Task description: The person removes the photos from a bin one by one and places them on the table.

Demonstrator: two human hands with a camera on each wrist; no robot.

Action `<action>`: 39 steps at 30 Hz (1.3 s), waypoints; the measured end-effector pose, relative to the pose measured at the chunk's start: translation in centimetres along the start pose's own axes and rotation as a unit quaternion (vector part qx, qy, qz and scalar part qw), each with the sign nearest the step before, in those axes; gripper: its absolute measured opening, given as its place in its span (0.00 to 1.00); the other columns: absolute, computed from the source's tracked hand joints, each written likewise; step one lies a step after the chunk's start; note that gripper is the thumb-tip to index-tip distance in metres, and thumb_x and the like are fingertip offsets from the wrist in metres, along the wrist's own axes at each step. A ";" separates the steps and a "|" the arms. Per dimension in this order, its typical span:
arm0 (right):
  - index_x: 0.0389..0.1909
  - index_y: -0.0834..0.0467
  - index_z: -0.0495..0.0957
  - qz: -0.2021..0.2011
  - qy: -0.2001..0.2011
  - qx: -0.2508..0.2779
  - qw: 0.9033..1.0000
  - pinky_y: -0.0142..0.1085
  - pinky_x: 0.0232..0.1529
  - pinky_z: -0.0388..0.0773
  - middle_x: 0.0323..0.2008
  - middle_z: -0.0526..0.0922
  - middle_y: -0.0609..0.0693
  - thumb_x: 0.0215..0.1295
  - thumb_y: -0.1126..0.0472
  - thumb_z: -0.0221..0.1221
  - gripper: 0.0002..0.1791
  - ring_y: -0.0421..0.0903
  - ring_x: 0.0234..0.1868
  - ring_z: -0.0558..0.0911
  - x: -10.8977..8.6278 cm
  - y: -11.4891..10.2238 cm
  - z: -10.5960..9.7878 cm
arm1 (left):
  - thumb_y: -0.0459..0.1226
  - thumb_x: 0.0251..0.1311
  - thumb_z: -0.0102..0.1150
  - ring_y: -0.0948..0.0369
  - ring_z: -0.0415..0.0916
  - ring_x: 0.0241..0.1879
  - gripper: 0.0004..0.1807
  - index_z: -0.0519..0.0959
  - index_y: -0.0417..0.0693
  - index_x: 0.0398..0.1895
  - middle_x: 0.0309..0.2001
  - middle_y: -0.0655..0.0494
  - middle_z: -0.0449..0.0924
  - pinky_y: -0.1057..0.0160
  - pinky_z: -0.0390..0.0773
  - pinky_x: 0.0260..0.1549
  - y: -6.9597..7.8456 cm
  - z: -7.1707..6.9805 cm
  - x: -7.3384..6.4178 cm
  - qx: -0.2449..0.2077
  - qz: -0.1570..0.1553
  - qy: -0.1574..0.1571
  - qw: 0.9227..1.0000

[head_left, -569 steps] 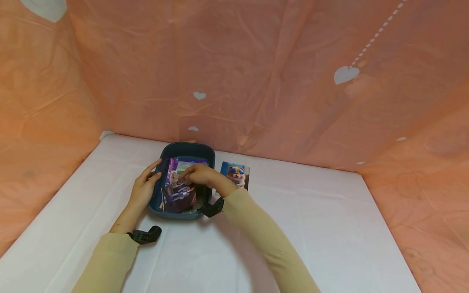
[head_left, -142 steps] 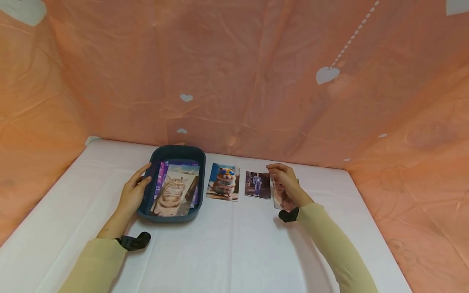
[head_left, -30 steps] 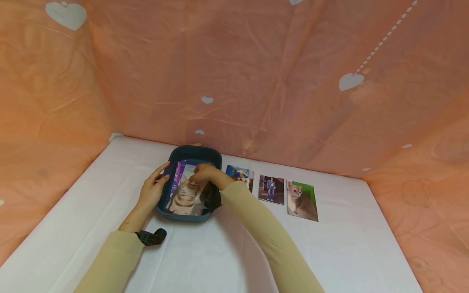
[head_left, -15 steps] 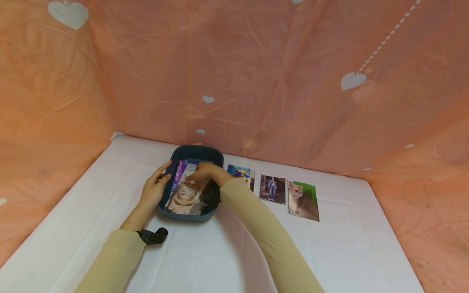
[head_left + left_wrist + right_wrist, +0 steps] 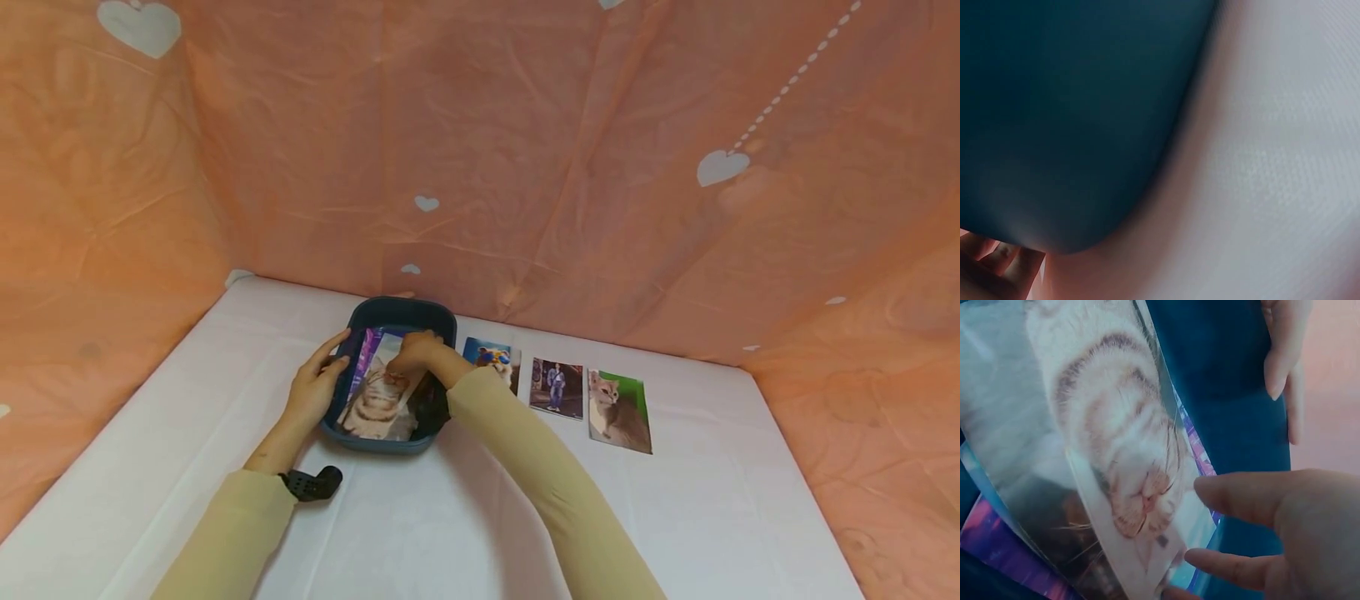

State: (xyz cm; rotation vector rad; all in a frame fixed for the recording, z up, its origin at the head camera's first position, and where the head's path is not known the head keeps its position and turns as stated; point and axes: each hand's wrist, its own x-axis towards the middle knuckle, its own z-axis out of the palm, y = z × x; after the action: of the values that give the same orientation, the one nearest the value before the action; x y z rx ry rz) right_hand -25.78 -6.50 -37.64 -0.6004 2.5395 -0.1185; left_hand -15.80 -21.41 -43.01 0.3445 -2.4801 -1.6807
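Note:
A dark blue plastic box (image 5: 401, 310) lies at the back left of the table, holding several picture cards. On top is a photo card of a sleeping tabby cat (image 5: 377, 404), its image filling much of the right wrist view. My left hand (image 5: 313, 390) grips the box's left wall, thumb over the rim and fingers outside. Inside the box, my right hand (image 5: 415, 353) is at the far end of the cat photo. The right wrist view shows its thumb and fingers (image 5: 1229, 564) apart, with fingertips at the card's edge. Purple cards (image 5: 1004, 550) show underneath.
Right of the box, three photo cards lie in a row: a hamster in sunglasses (image 5: 491, 357), a standing figure in blue (image 5: 556, 388) and a cat on green (image 5: 621, 412). My right forearm partly covers the hamster card. An orange curtain (image 5: 525, 167) hangs behind the white table (image 5: 720, 500).
Since the older frames, the standing-figure card and green cat card have come onto the table. My right hand has returned from the right into the box; over the last second it barely moves.

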 end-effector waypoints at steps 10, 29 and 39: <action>0.23 0.56 0.75 0.010 0.047 0.028 0.998 0.38 0.44 0.69 0.33 0.76 0.49 0.56 0.46 0.54 0.16 0.49 0.44 0.72 0.4 0.3 0.4 | 0.42 0.69 0.42 0.46 0.67 0.56 0.25 0.59 0.61 0.69 0.58 0.35 0.69 0.48 0.64 0.55 0.2 0.1 0.1 -0.005 0.000 -0.003 1.000; 0.44 0.56 0.82 -0.066 0.150 0.395 0.904 0.30 0.27 0.68 0.32 0.83 0.55 0.60 0.66 0.56 0.13 0.47 0.29 0.76 -1.0 1.8 1.3 | 0.43 0.69 0.40 0.46 0.65 0.57 0.25 0.58 0.63 0.69 0.60 0.36 0.67 0.49 0.63 0.54 -0.1 -0.5 0.1 0.006 -0.004 -0.008 1.000; 0.43 0.52 0.82 -0.083 0.187 0.472 0.857 0.32 0.32 0.72 0.32 0.82 0.52 0.59 0.63 0.58 0.12 0.41 0.29 0.76 -2.5 3.7 1.3 | 0.43 0.69 0.40 0.50 0.69 0.50 0.25 0.60 0.62 0.69 0.57 0.37 0.71 0.61 0.67 0.45 -0.2 -0.8 0.3 0.009 -0.002 0.001 1.000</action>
State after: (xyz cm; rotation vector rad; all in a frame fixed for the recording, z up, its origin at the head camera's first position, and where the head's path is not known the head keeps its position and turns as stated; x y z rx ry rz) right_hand -24.60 -2.04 -38.32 -0.3920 2.3398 -1.5620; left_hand -15.87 -22.23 -42.87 0.3522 -2.4967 -1.6583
